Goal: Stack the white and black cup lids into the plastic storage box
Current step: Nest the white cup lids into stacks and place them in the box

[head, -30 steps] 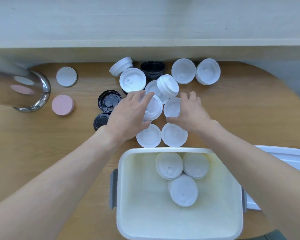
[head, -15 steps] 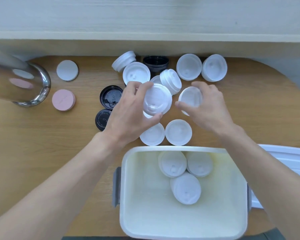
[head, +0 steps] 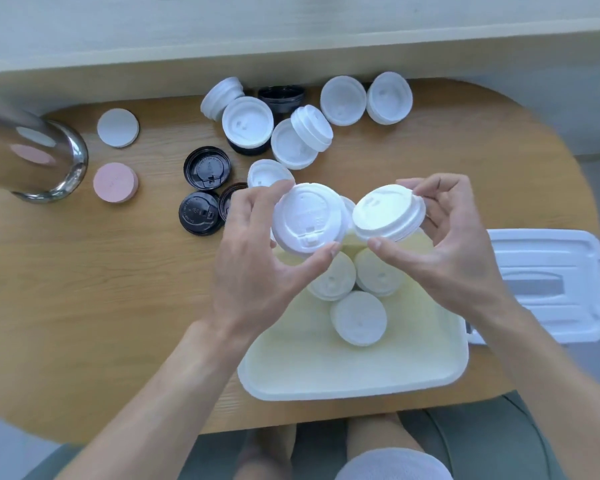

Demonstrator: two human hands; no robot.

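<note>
White plastic fills the middle of the view: the left hand (head: 253,268) grips a white cup lid (head: 307,220) by its rim, thumb at the near edge and fingers curled over the far edge, its top face turned toward the camera. Just beside it, the right hand (head: 447,251) pinches a second white lid (head: 387,213) the same way, tilted, thumb below and fingertips at the far rim. The two held lids sit close together, nearly touching, above the far end of the plastic storage box (head: 357,389).

Inside the box three white lids (head: 359,318) lie flat on the pale floor, clustered at the far end and touching one another.

Beyond the hands, loose white lids (head: 246,123) lie scattered on the wooden table (head: 84,289), some tipped on edge, some overlapping. Black lids (head: 207,167) rest to the left of them, and one dark stack (head: 280,98) stands at the back edge.

To the right of the box lies its white cover (head: 548,289), flat on the table. At far left a shiny metal container (head: 32,154) lies tilted, with a grey round coaster (head: 118,128) and a pink one (head: 115,182) near it.
</note>
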